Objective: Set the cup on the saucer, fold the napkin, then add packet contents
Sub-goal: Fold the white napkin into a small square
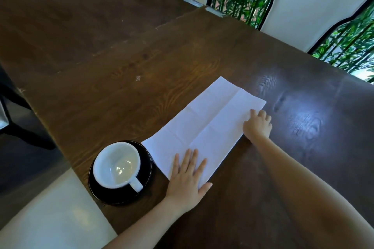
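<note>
A white cup (116, 164) stands upright and empty on a black saucer (146, 160) near the table's front edge, its handle toward me. To its right a white napkin (204, 119) lies flat as a long rectangle, with crease lines across it. My left hand (188, 176) presses flat on the napkin's near end, fingers straight and spread. My right hand (258, 123) touches the napkin's right edge near its far corner, fingers bent down onto the paper. No packet is in view.
The dark wooden table (121, 62) stretches far and left. A cream chair back (311, 6) stands beyond the far edge, bamboo plants behind it. A cream chair seat (56, 214) sits at the lower left.
</note>
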